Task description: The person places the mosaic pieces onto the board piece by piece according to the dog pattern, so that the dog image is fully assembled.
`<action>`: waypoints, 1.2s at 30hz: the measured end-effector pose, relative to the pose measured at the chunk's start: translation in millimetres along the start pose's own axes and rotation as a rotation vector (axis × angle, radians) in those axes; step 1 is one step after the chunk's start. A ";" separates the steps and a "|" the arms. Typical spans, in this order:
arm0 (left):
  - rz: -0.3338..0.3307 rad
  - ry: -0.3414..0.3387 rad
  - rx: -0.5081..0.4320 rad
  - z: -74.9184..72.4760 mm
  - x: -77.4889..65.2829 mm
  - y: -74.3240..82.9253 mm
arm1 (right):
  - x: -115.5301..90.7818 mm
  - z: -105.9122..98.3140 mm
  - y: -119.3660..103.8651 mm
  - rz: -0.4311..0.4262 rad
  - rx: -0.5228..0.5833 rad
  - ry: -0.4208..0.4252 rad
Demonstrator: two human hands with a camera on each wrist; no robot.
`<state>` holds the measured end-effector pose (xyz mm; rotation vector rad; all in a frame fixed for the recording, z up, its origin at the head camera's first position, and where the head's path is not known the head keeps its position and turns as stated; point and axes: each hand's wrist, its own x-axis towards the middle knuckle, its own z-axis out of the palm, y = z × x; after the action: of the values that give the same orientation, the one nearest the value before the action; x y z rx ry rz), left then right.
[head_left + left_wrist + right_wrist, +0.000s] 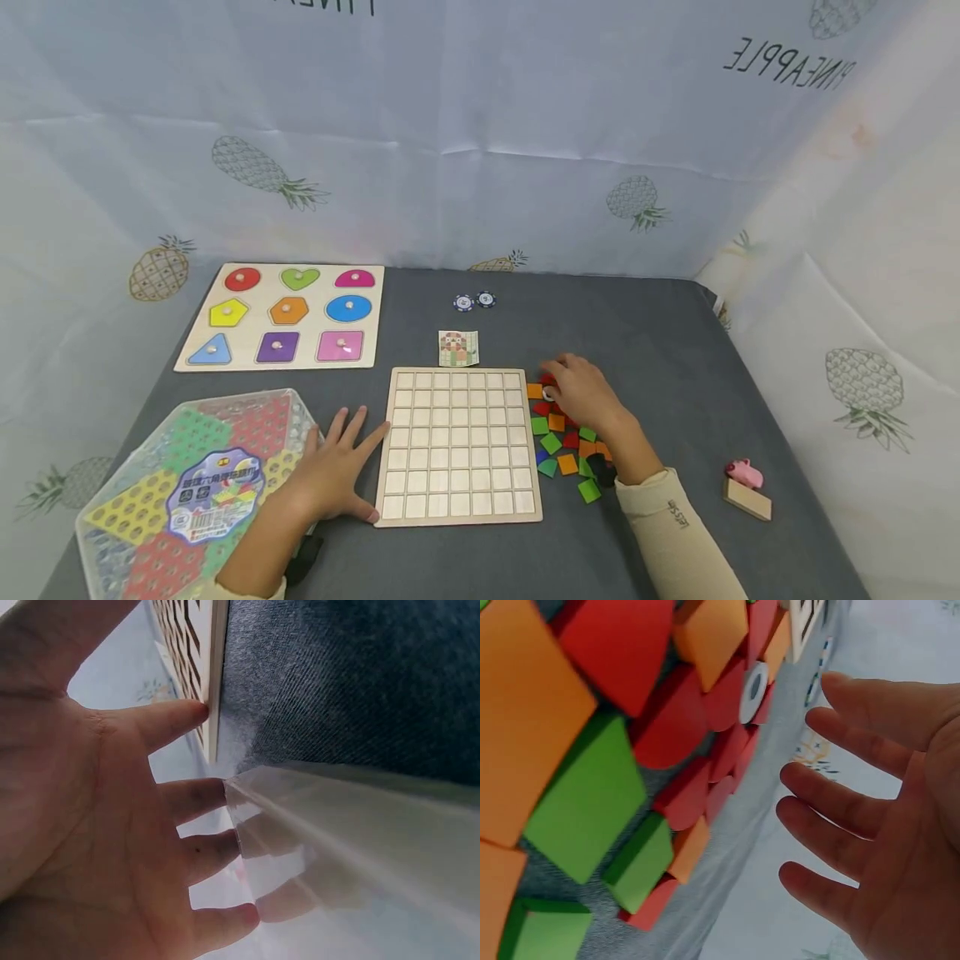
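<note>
A wooden grid board (460, 457) lies flat in the middle of the table, its square cells bare. My left hand (333, 471) spreads its fingers beside it, thumb at the near left corner and index fingertip against the left edge. In the left wrist view, the other fingers reach the edge of a clear plastic box (360, 862). My right hand (585, 396) hovers over the far end of a pile of coloured wooden pieces (551, 443). Seen from the right wrist, its fingers are loosely bent and hold nothing; a white ring-shaped piece (747, 697) lies among red ones.
Left of the board is the hexagonal game box (217, 492). Behind it lies a shape puzzle board (251, 342). A small picture card (458, 348) and two poker chips (486, 299) are beyond the grid. To the right, a pink pig figure (744, 473) is by a wooden block (747, 500).
</note>
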<state>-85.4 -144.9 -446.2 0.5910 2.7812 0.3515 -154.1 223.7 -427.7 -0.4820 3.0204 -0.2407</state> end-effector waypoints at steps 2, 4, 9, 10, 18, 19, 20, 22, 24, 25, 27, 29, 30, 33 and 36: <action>-0.003 0.003 0.002 0.0 -0.4 -0.1 | 1.5 2.8 2.3 0.004 -0.011 0.011; -0.003 -0.002 0.004 -0.1 -0.7 0.4 | 3.0 5.2 4.6 0.007 -0.026 0.010; 0.013 -0.025 -0.004 -1.4 -1.7 4.5 | 4.5 9.3 11.2 0.036 -0.075 0.029; 0.019 -0.026 -0.006 -1.7 -1.8 5.4 | 4.6 10.1 12.8 0.036 -0.088 0.042; 0.028 -0.046 -0.029 -2.3 -5.2 5.6 | 13.8 15.7 18.6 0.024 -0.102 0.084; 0.026 -0.046 -0.036 -2.1 -5.8 4.8 | 15.5 16.0 18.0 0.026 -0.095 0.081; 0.024 -0.047 -0.044 -2.1 -6.5 4.3 | 17.0 16.1 17.5 0.025 -0.087 0.080; 0.023 -0.045 -0.044 -1.7 -7.5 4.2 | 19.4 16.0 17.1 0.027 -0.066 0.077; 0.025 -0.039 -0.045 -1.4 -7.5 5.2 | 20.8 15.4 17.1 0.029 -0.045 0.076; 0.026 -0.038 -0.043 -1.3 -7.4 5.8 | 21.1 14.9 17.3 0.028 -0.035 0.076; 0.026 -0.038 -0.036 -1.2 -6.8 6.7 | 22.1 14.0 18.7 0.031 -0.014 0.073; 0.025 -0.040 -0.031 -1.1 -5.5 6.8 | 23.3 12.4 19.2 0.037 -0.004 0.059; 0.026 -0.042 -0.030 -1.0 -4.8 6.7 | 23.8 11.1 19.4 0.039 -0.005 0.048; 0.033 -0.039 -0.025 -0.7 -1.4 7.7 | 25.8 7.7 19.5 0.054 -0.014 0.039; 0.041 -0.041 -0.023 -0.1 1.5 9.8 | 29.8 4.7 14.5 0.054 0.051 0.069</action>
<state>-83.2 -135.5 -443.6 0.6436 2.7257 0.3758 -186.3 227.3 -436.2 -0.3953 3.0800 -0.3365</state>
